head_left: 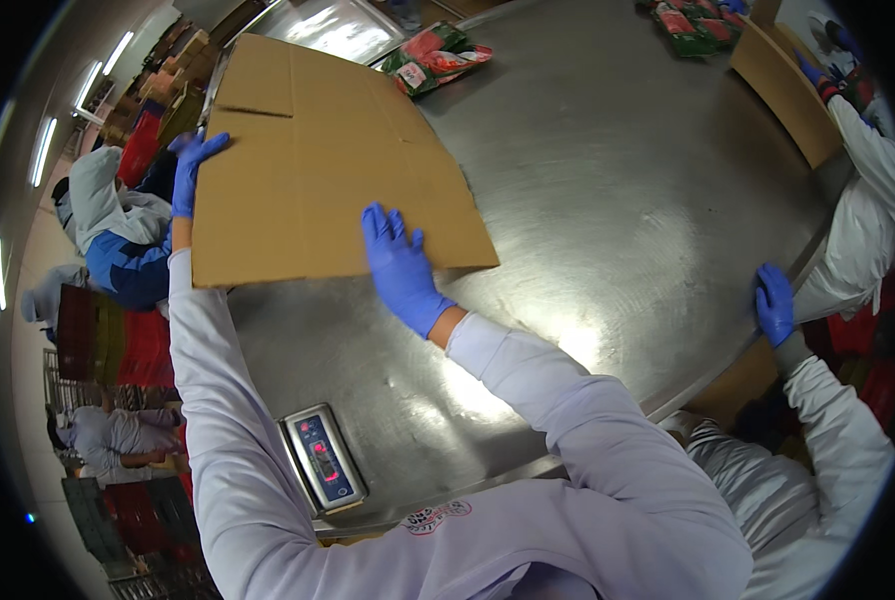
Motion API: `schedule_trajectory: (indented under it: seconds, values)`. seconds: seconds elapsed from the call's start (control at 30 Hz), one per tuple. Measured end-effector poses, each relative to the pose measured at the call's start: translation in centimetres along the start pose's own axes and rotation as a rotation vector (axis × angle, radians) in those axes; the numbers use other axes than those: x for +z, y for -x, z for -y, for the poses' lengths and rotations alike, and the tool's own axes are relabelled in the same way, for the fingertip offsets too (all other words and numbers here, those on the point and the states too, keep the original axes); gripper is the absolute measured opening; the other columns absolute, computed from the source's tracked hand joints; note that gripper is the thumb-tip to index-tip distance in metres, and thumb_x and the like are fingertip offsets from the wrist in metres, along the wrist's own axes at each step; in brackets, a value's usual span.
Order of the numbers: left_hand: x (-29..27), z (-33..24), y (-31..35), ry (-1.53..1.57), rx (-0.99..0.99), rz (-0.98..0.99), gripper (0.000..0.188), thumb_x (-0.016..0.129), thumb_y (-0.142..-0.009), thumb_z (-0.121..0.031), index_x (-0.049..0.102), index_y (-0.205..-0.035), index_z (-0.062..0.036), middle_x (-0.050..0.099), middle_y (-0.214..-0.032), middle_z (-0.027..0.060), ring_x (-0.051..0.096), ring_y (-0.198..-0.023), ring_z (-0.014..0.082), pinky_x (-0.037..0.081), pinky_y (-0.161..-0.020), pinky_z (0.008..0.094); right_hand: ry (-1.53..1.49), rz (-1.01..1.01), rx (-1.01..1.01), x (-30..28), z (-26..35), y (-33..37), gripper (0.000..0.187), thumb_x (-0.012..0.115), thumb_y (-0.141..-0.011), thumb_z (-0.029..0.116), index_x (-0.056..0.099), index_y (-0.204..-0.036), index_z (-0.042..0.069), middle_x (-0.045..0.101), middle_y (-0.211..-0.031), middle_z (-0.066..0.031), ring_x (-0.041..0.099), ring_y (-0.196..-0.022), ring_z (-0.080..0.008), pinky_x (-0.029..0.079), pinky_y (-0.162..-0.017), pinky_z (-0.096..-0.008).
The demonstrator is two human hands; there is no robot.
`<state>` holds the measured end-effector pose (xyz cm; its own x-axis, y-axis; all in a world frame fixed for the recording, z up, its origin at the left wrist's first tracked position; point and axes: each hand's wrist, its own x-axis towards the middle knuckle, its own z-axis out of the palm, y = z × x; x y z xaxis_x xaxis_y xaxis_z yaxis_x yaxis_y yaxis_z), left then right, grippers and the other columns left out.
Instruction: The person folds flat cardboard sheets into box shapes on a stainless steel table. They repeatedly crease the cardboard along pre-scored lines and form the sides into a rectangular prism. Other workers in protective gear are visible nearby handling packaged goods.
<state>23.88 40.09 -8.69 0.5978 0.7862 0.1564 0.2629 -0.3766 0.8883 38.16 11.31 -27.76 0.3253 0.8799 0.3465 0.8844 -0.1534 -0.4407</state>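
A flat brown cardboard box (318,190), with a cut flap at its far left corner, lies tilted over the left part of the metal table. My left hand (193,165), in a blue glove, grips its left edge; some fingers are hidden or blurred there. My right hand (404,275), also blue-gloved, rests near the closest edge of the cardboard. Its fingers are stretched out and lie flat on the surface.
A digital scale (323,460) with a lit display sits by my left forearm. Red and green packages (436,58) lie beyond the cardboard, near a metal tray (333,30). On the right, co-workers stand at the table (608,180); one handles another cardboard piece (788,90).
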Motion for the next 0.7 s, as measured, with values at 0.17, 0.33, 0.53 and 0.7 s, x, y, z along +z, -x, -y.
schedule_trajectory:
  seconds: [0.17,0.33,0.53,0.7]
  values:
    - [11.7,-1.6,-3.0,0.319,-0.162,0.091,0.042,0.068,-0.082,-0.018,0.059,-0.119,-0.0002,0.066,-0.101,0.0092,0.068,-0.084,0.0177,0.055,-0.076,0.0280,0.179,-0.104,0.065,-1.5,-10.5,1.9,0.054,0.049,-0.089,0.011,0.037,-0.141,0.004,0.042,-0.144,-0.0124,0.049,-0.124,-0.0303,0.047,-0.088,-0.0523]
    - [35.3,-2.0,-5.3,0.416,-0.264,0.063,0.051,0.070,-0.081,-0.020,0.053,-0.122,0.0035,0.065,-0.103,0.0114,0.066,-0.085,0.0192,0.053,-0.078,0.0294,0.121,-0.122,0.252,-12.0,-30.4,5.5,0.057,0.041,-0.089,-0.001,0.039,-0.144,0.014,0.043,-0.146,-0.0069,0.038,-0.136,-0.0258,0.028,-0.110,-0.0502]
    - [48.3,-11.1,-3.9,0.814,-0.182,0.170,0.040,0.068,-0.083,-0.014,0.054,-0.118,0.0009,0.065,-0.100,0.0108,0.066,-0.082,0.0204,0.054,-0.075,0.0318,-0.022,-0.202,0.244,-24.0,-38.6,11.7,0.077,0.039,-0.073,-0.019,0.044,-0.141,0.015,0.046,-0.144,-0.0041,0.041,-0.135,-0.0255,0.027,-0.113,-0.0410]
    - [37.5,-16.3,2.2,0.594,-0.134,0.032,0.032,0.068,-0.082,-0.012,0.059,-0.110,-0.0008,0.066,-0.097,0.0097,0.066,-0.080,0.0182,0.054,-0.071,0.0295,-0.096,-0.215,0.067,-24.9,-30.6,11.9,0.071,0.046,-0.074,-0.015,0.048,-0.138,0.016,0.052,-0.138,-0.0058,0.049,-0.127,-0.0261,0.039,-0.107,-0.0353]
